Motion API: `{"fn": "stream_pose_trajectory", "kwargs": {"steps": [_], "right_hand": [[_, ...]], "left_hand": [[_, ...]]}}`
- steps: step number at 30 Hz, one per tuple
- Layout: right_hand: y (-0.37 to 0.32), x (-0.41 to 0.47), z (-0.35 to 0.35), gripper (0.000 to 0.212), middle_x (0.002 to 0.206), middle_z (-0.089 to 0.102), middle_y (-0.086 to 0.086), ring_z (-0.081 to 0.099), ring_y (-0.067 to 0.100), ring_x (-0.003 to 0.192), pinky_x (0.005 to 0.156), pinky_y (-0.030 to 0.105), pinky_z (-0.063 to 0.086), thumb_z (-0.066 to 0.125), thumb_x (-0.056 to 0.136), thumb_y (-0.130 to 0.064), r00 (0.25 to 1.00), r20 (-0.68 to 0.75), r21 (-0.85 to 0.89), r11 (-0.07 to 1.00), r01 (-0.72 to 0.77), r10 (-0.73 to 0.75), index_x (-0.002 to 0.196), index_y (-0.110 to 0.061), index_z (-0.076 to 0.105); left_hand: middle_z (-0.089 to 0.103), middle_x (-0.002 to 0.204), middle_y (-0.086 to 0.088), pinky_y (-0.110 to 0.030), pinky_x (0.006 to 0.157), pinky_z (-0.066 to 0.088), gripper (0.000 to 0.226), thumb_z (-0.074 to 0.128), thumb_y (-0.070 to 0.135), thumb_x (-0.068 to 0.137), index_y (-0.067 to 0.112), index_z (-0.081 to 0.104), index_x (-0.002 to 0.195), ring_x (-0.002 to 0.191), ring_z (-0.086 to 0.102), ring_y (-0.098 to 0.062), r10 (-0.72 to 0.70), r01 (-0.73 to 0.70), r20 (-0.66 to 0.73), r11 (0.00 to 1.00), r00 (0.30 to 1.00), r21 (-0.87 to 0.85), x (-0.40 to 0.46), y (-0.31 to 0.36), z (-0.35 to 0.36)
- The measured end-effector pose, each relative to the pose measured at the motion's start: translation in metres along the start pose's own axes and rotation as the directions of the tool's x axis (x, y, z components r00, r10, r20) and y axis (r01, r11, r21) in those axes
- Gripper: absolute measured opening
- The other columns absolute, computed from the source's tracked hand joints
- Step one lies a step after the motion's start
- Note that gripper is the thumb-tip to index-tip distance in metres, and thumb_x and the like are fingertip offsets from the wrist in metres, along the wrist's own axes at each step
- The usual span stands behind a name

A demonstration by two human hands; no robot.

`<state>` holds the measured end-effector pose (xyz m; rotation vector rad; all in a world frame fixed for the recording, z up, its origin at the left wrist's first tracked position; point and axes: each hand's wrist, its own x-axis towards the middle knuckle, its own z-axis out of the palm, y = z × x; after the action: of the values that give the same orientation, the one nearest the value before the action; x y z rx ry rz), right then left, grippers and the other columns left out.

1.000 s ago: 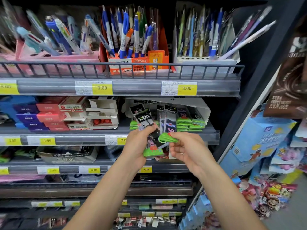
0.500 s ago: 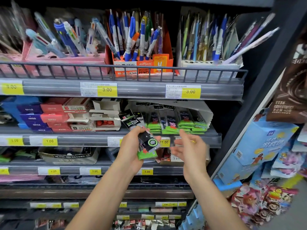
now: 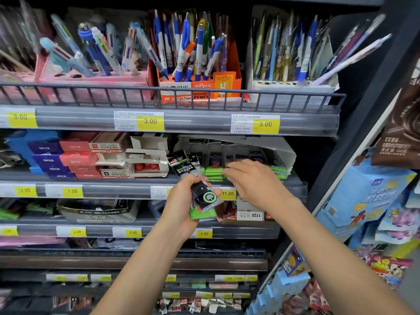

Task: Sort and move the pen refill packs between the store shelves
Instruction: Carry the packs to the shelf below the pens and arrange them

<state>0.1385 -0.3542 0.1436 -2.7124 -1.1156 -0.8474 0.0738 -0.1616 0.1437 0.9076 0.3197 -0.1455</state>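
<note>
The left hand (image 3: 181,208) grips a small bundle of refill packs (image 3: 200,192), black on top and green at the bottom, tilted toward 11 o'clock just in front of the second shelf's front rail (image 3: 113,192). The right hand (image 3: 254,180) reaches over that rail, fingers stretched toward 9 o'clock and resting on the green stack of packs (image 3: 213,172) inside the white carton (image 3: 284,155). At 9 o'clock of the carton stand open white boxes (image 3: 147,160), close beside it.
</note>
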Motion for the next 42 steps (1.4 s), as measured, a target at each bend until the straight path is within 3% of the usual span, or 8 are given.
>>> {"fn": "stream_pose_trajectory", "kwargs": {"steps": [9, 15, 23, 29, 33, 35, 38, 42], "right_hand": [[0.002, -0.001, 0.006, 0.041, 0.129, 0.065, 0.010, 0.065, 0.032, 0.104, 0.080, 0.045, 0.058, 0.063, 0.100, -0.030, 0.998, -0.021, 0.008, 0.998, -0.056, 0.056, 0.137, -0.013, 0.059], [0.002, -0.016, 0.016, 0.017, 0.100, 0.074, 0.009, 0.072, 0.029, 0.084, 0.074, 0.043, 0.059, 0.074, 0.093, -0.017, 0.951, -0.266, -0.022, 0.985, -0.170, 0.158, 0.104, -0.004, 0.075], [0.011, -0.008, 0.016, 0.012, 0.093, 0.074, 0.005, 0.072, 0.026, 0.079, 0.084, 0.042, 0.056, 0.077, 0.088, -0.015, 0.959, -0.234, 0.055, 0.987, -0.151, 0.160, 0.097, -0.008, 0.074], [0.007, 0.002, 0.010, 0.022, 0.100, 0.073, 0.010, 0.070, 0.035, 0.087, 0.082, 0.046, 0.055, 0.069, 0.095, -0.021, 0.949, -0.063, 0.088, 0.949, -0.303, 0.309, 0.113, -0.007, 0.071], [-0.025, -0.012, -0.001, 0.033, 0.117, 0.068, 0.008, 0.062, 0.027, 0.108, 0.099, 0.043, 0.049, 0.067, 0.094, -0.011, 0.910, -0.202, 0.249, 0.917, -0.311, 0.363, 0.126, -0.005, 0.067], [-0.058, -0.028, -0.007, 0.028, 0.106, 0.067, -0.009, 0.063, 0.011, 0.098, 0.088, 0.030, 0.051, 0.058, 0.099, -0.026, 0.816, -0.170, 0.557, 0.737, -0.383, 0.553, 0.126, -0.021, 0.067], [-0.098, -0.036, -0.015, 0.023, 0.074, 0.067, -0.006, 0.063, 0.009, 0.062, 0.058, 0.029, 0.052, 0.053, 0.100, -0.046, 0.700, 0.298, 0.851, 0.152, -0.503, 0.649, 0.121, -0.048, 0.061], [-0.108, -0.033, -0.020, 0.031, 0.063, 0.067, 0.003, 0.060, 0.015, 0.053, 0.048, 0.026, 0.048, 0.061, 0.101, -0.023, 0.624, 0.451, 0.856, -0.111, -0.505, 0.638, 0.118, -0.048, 0.060]], "left_hand": [[0.067, 0.079, -0.011, -0.038, 0.072, 0.056, 0.018, 0.055, 0.016, 0.098, 0.005, 0.063, 0.109, 0.067, 0.071, -0.031, -0.035, 0.035, 0.009, 0.999, 0.999, -0.014, -0.001, 0.001, 0.001], [0.068, 0.078, -0.011, -0.041, 0.077, 0.057, 0.019, 0.055, 0.015, 0.100, 0.003, 0.064, 0.110, 0.069, 0.073, -0.031, -0.025, 0.025, -0.012, 1.000, 1.000, 0.003, -0.002, 0.001, -0.001], [0.069, 0.077, -0.010, -0.038, 0.070, 0.060, 0.018, 0.057, 0.015, 0.099, 0.003, 0.064, 0.110, 0.071, 0.075, -0.031, -0.038, 0.038, -0.014, 0.999, 0.999, 0.023, -0.001, 0.001, 0.005], [0.074, 0.108, -0.028, -0.033, 0.053, 0.059, 0.022, 0.061, 0.019, 0.101, 0.004, 0.062, 0.118, 0.084, 0.079, -0.036, -0.063, 0.063, -0.008, 0.998, 0.998, 0.027, -0.008, 0.006, 0.010], [0.069, 0.128, -0.031, -0.047, 0.080, 0.062, 0.031, 0.049, 0.027, 0.104, 0.006, 0.058, 0.125, 0.110, 0.074, -0.039, -0.062, 0.055, 0.104, 0.996, 0.993, 0.069, -0.010, 0.011, 0.005], [0.069, 0.127, -0.033, -0.053, 0.094, 0.058, 0.039, 0.041, 0.025, 0.106, 0.001, 0.054, 0.134, 0.113, 0.072, -0.041, -0.065, 0.059, 0.145, 0.997, 0.987, 0.041, -0.011, 0.012, 0.002], [0.073, 0.118, -0.027, -0.046, 0.083, 0.062, 0.034, 0.046, 0.019, 0.107, -0.002, 0.061, 0.129, 0.098, 0.074, -0.036, -0.047, 0.037, 0.122, 0.996, 0.991, 0.083, -0.009, 0.010, 0.001], [0.075, 0.112, -0.026, -0.041, 0.075, 0.061, 0.029, 0.060, 0.019, 0.103, -0.005, 0.070, 0.117, 0.090, 0.073, -0.033, 0.022, -0.034, 0.057, 0.976, 0.998, 0.216, -0.005, 0.004, 0.003]]}}
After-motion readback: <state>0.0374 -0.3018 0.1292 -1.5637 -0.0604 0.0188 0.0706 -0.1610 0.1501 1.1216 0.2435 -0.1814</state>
